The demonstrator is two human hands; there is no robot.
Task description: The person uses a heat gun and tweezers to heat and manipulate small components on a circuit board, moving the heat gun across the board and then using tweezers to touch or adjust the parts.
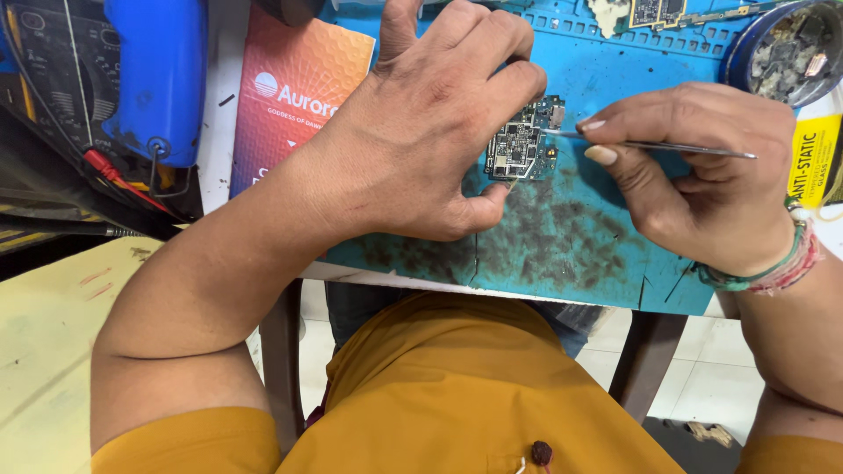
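Teal mat (562, 246) covers the bench, stained dark in the middle, with white floor tiles showing below its front edge.

Counts, as I see them: one board (520, 145) on the mat, one probe (667, 147), one round blue tin (786, 48) of scrap parts at the top right, one blue tool (158, 75) at the top left with a red lead (118, 175) beside it. A second bit of circuit board (654, 10) lies at the mat's far edge.

Packages and labels: an orange-to-pink rectangular card (290, 96) with white print lies left of the mat, partly under my left wrist. A yellow label (812, 158) with black print sits at the right edge, just below the tin.

Left hand (421, 132): fingers curled, thumb and fingertips pinching the board from both sides and keeping it tilted up off the mat.

Right hand (702, 175): closed around the thin metal probe, thumb and forefinger pinching it near the front; its tip touches the board's upper right corner. Coloured bands (773, 268) circle that wrist.

Both hands are close together, with the board between them, near the mat's centre.
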